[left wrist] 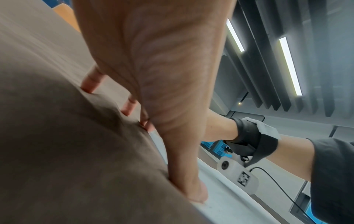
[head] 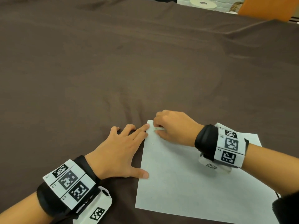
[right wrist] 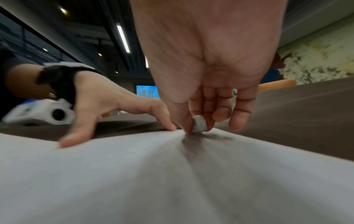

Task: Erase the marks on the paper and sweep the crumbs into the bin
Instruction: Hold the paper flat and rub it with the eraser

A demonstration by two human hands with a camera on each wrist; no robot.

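One sheet of white paper [head: 186,175] lies at the near right of the brown-clothed table [head: 113,70]. Left hand [head: 119,152], fingers spread flat, presses thumb and forefinger on the paper's left edge. Right hand [head: 173,126] pinches a small white eraser [right wrist: 199,123] at the sheet's far left corner, end touching paper. Few faint marks [head: 152,144] nearby.

Right hand [head: 174,126] pinches eraser [head: 159,128] on paper [head: 186,183], top-left corner. Left hand [head: 120,152] flat at paper's 9 o'clock edge, thumb and index tips on sheet. Brown cloth [head: 113,62] underneath.
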